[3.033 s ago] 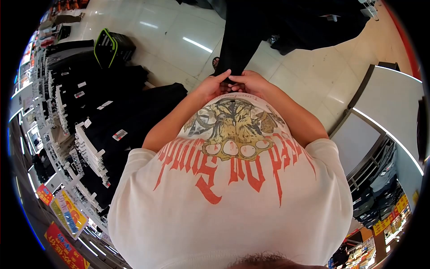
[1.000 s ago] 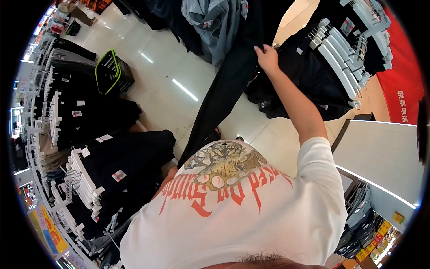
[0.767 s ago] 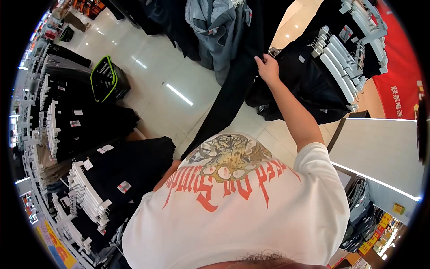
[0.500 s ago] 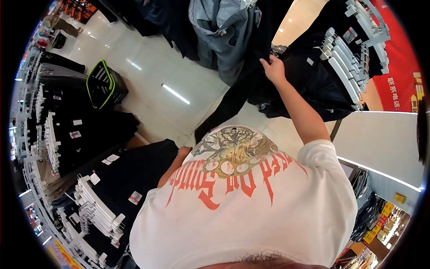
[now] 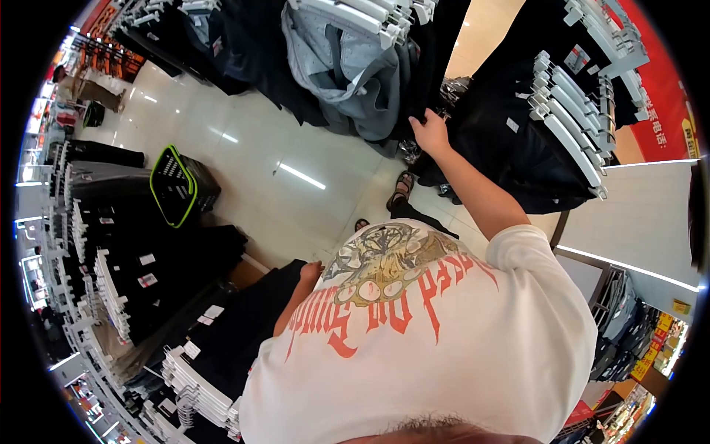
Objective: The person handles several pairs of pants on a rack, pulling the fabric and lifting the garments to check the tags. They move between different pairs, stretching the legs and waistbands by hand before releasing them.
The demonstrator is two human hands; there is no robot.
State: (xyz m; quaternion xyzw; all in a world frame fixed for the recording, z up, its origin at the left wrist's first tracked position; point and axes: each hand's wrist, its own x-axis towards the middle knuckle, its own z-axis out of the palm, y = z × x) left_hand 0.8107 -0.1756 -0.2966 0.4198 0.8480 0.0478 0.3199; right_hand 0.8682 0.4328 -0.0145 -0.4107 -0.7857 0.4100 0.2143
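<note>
My right hand (image 5: 430, 133) is stretched forward, its thumb and fingers pinched on the edge of black trousers (image 5: 425, 63) hanging at the rack. Just left of it hang grey trousers (image 5: 347, 81) with an open waist, on white clip hangers (image 5: 370, 18). To its right is a bunch of black trousers (image 5: 488, 140) with a small white tag. My left hand (image 5: 310, 274) is low at my side, beside dark trousers (image 5: 270, 296) on the left rack. My shirt partly hides it, and its fingers are too small to make out.
A black shopping basket (image 5: 196, 189) with a green rim stands on the shiny tiled floor (image 5: 274, 140). Racks of dark trousers on white hangers (image 5: 569, 118) line both sides. A red banner (image 5: 658, 126) is at the far right. My sandalled foot (image 5: 401, 189) shows below.
The black trouser leg that stretched from my right hand toward my belly has dropped back out of sight, uncovering floor and my foot. My right hand has shifted slightly left and down in view.
</note>
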